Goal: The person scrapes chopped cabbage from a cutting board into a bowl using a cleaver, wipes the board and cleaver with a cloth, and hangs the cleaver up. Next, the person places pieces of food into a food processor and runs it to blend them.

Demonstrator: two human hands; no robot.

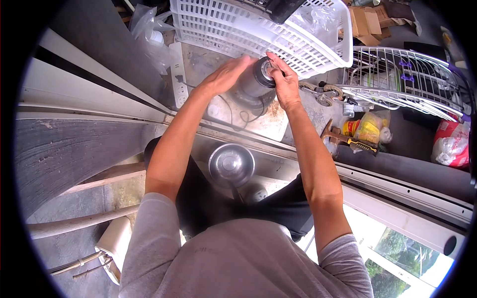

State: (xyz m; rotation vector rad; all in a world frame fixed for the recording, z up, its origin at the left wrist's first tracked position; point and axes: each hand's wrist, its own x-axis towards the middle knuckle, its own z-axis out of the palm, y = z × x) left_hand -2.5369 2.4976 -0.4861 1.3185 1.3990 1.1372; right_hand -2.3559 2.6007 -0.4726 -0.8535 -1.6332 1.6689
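Note:
A dark cylindrical device (255, 82) with a black top stands tilted in view at the upper middle, a cable beside its base. My right hand (284, 82) is on its black top, fingers curled over the edge. Against or close by its left side is my left hand (228, 74), fingers extended together and holding nothing visible; contact is unclear. Nearer my body, a round metal pan (231, 165) with a handle sits between my legs.
Behind the device stands a white plastic basket (213, 27). A power strip (179, 74) lies left. To the right are a hammer (350, 139), a wire rack (397, 74), a yellow package (368, 128) and a red bag (451, 144). Metal rails cross in front of me.

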